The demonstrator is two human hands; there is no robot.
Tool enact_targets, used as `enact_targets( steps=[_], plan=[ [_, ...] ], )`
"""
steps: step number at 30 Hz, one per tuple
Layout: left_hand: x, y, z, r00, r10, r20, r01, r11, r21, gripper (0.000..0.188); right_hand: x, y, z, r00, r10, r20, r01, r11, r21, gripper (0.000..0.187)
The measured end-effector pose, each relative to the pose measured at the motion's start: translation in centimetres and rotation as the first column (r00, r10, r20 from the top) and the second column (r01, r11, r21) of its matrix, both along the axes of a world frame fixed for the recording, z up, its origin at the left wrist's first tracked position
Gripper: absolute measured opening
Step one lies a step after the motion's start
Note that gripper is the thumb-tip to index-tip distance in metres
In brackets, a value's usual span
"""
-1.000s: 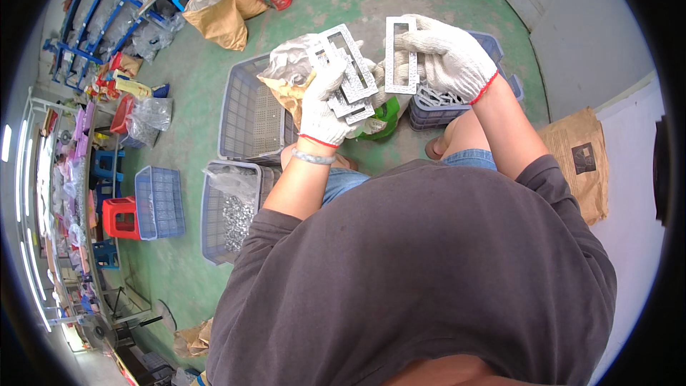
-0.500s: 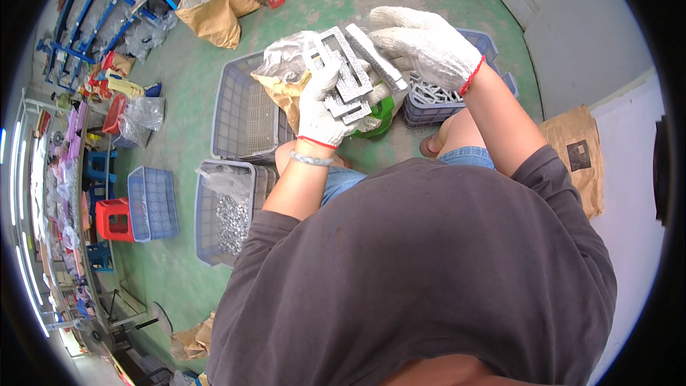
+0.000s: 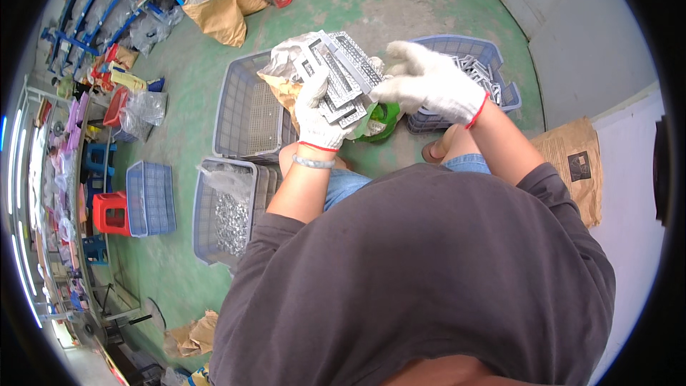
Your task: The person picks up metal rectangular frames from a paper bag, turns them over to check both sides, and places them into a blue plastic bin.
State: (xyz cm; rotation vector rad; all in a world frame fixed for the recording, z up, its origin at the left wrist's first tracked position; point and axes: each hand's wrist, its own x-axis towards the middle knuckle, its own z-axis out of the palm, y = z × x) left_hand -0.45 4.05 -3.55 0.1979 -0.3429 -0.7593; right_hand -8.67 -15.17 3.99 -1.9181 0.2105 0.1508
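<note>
My left hand, in a white knitted glove with a red cuff edge, is closed around a stack of silvery rectangular metal frames. The frames lie fanned over one another, with slots through their middles. My right hand, gloved the same way, is at the right end of the stack with its fingers apart. One of its digits reaches the edge of the frames; whether it touches them I cannot tell. Beyond the right hand, a grey-blue plastic crate holds many similar metal pieces.
A brown paper bag hangs over a grey-blue crate at left. Below it, another crate contains small shiny parts. A green bag lies between my legs. A red stool and blue basket stand farther left.
The frame that stood tilted at the right of the stack now lies flat among the others. My right hand has moved lower, and its fingers have spread.
</note>
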Motion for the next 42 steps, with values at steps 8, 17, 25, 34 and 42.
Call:
enact_targets(
  steps=[8,17,25,34,42],
  plan=[
    [0.3,1.0,-0.1,0.999,0.038,0.035,-0.041,0.996,0.077,0.067,0.8,2.9,-2.3,0.957,0.001,0.291,0.085,0.956,-0.281,0.104],
    [1.7,3.4,-4.4,0.976,0.103,-0.194,-0.069,0.982,0.176,0.047,3.1,5.0,-3.4,0.988,0.145,0.056,-0.13,0.969,-0.208,0.097],
    [3.7,6.3,-9.5,0.91,0.211,-0.358,-0.157,0.972,0.175,0.043,10.3,4.0,-9.7,0.932,0.209,-0.296,-0.005,0.825,0.565,0.038],
    [10.2,10.3,-11.8,0.87,0.35,-0.348,-0.32,0.936,0.143,0.051,29.0,7.1,-10.0,0.883,0.356,-0.305,-0.448,0.832,-0.326,0.034],
    [13.9,10.4,-13.1,0.894,0.378,-0.239,-0.343,0.923,0.176,0.051,38.0,11.2,-17.1,0.736,0.626,-0.259,-0.477,0.208,-0.854,0.043]
  ],
)
